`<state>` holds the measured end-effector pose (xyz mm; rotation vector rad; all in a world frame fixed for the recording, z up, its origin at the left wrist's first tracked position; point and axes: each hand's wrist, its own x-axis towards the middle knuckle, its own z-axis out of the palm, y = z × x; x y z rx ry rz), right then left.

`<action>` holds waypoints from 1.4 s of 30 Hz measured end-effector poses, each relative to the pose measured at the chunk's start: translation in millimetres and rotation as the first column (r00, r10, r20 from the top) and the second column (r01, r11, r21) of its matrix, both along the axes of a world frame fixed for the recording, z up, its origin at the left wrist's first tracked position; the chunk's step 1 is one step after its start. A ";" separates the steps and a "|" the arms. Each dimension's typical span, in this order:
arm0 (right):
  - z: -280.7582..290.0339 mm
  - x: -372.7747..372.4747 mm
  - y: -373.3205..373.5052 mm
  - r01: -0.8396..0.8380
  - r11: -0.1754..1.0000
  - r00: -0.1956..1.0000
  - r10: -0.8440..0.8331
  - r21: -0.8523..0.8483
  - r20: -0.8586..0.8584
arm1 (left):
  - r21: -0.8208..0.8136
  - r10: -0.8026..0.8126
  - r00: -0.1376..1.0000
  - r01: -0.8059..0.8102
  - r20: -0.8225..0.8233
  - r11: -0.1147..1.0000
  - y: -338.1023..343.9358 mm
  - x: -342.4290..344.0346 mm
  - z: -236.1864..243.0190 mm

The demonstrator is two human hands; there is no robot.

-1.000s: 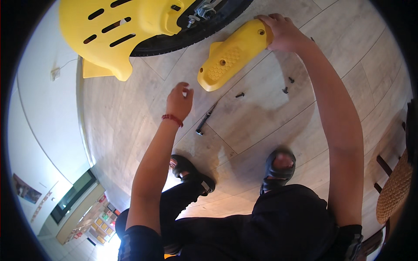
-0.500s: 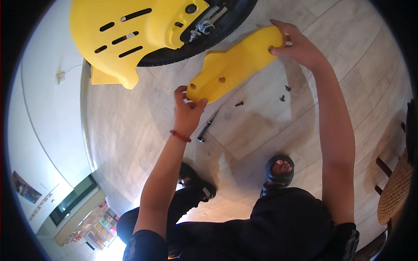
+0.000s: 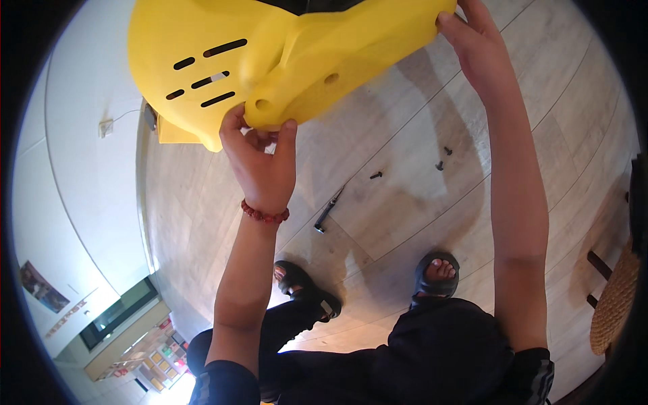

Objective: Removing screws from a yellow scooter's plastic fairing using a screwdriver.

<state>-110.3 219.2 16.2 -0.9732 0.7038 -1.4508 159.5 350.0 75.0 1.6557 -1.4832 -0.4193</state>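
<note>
A long yellow plastic cover (image 3: 358, 50) with round holes spans between my hands at the top of the view. My left hand (image 3: 260, 155) pinches its near left end, thumb on one side and fingers on the other. At the far right end, my right hand (image 3: 476, 44) grips it, its fingertips partly cut off by the picture's edge. The cover lies in front of a larger yellow body panel (image 3: 182, 40) with several dark slots, overlapping its right side. Whether the two touch, I cannot tell. The wheel behind is almost wholly hidden.
On the wood-look floor lie a screwdriver (image 3: 329, 211), one dark screw (image 3: 376, 175) and two more screws (image 3: 440, 165) farther right. My sandalled feet (image 3: 435, 273) stand nearer. A woven stool (image 3: 615, 304) is at the right edge, and a white wall (image 3: 94, 189) runs along the left.
Both hands have carried the yellow cover up and away from me, the left hand also leftward. It now overlaps the slotted panel and covers the wheel and axle nut that showed before.
</note>
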 end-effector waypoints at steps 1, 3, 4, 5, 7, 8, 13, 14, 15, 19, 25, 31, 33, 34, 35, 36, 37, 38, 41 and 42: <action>-0.3 0.8 -3.6 0.005 1.000 0.998 -0.005 0.001 0.060 | 0.004 0.004 1.000 -0.004 0.005 1.000 -2.7 -0.9 1.7; 1.4 1.0 -12.6 0.012 1.000 0.984 -0.012 -0.001 0.177 | -0.016 -0.002 1.000 0.003 0.027 1.000 -9.5 -3.8 4.2; 3.6 -0.2 -17.1 0.004 1.000 0.986 -0.003 -0.006 0.164 | 0.021 0.016 0.999 -0.017 0.035 1.000 -11.9 -6.5 4.2; 6.0 -1.7 -20.5 -0.004 1.000 0.989 0.005 -0.008 0.150 | 0.036 0.019 0.998 -0.021 0.055 0.999 -14.1 -9.8 3.7; 10.0 -3.2 -22.4 0.029 0.999 0.991 -0.032 0.019 0.133 | 0.045 0.026 0.996 -0.030 0.085 0.999 -18.7 -14.2 3.2; 11.6 -2.6 -22.9 0.072 0.996 0.989 -0.077 0.043 0.129 | 0.035 0.030 0.995 -0.033 0.095 0.999 -22.4 -16.3 2.4; 11.4 7.1 -26.4 0.086 0.989 0.987 -0.101 0.119 0.128 | 0.033 0.071 0.995 -0.073 0.066 0.997 -27.5 -24.9 0.5; 10.9 9.0 -28.5 0.066 0.987 0.988 -0.085 0.148 0.131 | 0.043 0.077 0.994 -0.080 0.072 0.996 -27.4 -26.1 1.0; 10.6 10.2 -30.8 0.045 0.983 0.989 -0.070 0.176 0.134 | 0.049 0.083 0.993 -0.087 0.082 0.995 -27.1 -27.5 1.6; 11.5 11.2 -37.6 0.045 0.969 0.987 -0.081 0.243 0.140 | 0.077 0.118 0.991 -0.113 -0.059 0.991 -25.4 -33.9 2.2; 7.9 18.8 -35.2 -0.053 0.941 0.977 -0.020 0.334 0.212 | 0.097 0.243 0.958 -0.230 -0.150 0.968 -29.1 -38.1 -0.4; 0.9 34.3 -25.7 -0.245 0.909 0.895 0.077 0.338 0.439 | 0.144 0.319 0.937 -0.299 -0.143 0.943 -27.9 -43.8 0.3; 3.1 38.9 -24.1 -0.277 0.913 0.871 0.106 0.300 0.480 | 0.130 0.315 0.949 -0.310 -0.021 0.942 -27.9 -44.9 2.1; 5.0 41.3 -24.4 -0.264 0.916 0.863 0.085 0.301 0.498 | 0.129 0.306 0.952 -0.302 -0.017 0.945 -28.7 -44.0 3.6; 6.9 42.9 -24.8 -0.248 0.920 0.855 0.061 0.303 0.515 | 0.105 0.278 0.960 -0.276 -0.003 0.955 -29.9 -42.1 5.0; 8.7 43.5 -24.4 -0.232 0.923 0.846 0.036 0.307 0.532 | 0.109 0.271 0.962 -0.271 0.019 0.956 -30.5 -39.9 6.1; 10.1 43.7 -23.7 -0.251 0.928 0.853 0.078 0.274 0.517 | 0.100 0.256 0.966 -0.258 0.030 0.961 -29.9 -37.3 7.0; 11.0 43.2 -23.1 -0.269 0.933 0.858 0.118 0.241 0.499 | 0.115 0.259 0.965 -0.262 0.047 0.958 -30.2 -34.3 7.1; 10.5 42.4 -21.0 -0.238 0.930 0.889 0.093 0.279 0.449 | 0.097 0.240 0.966 -0.249 0.097 0.964 -30.5 -27.1 1.6; 10.1 43.1 -20.6 -0.213 0.926 0.896 0.058 0.311 0.441 | 0.108 0.234 0.966 -0.246 0.111 0.963 -31.2 -24.6 -0.1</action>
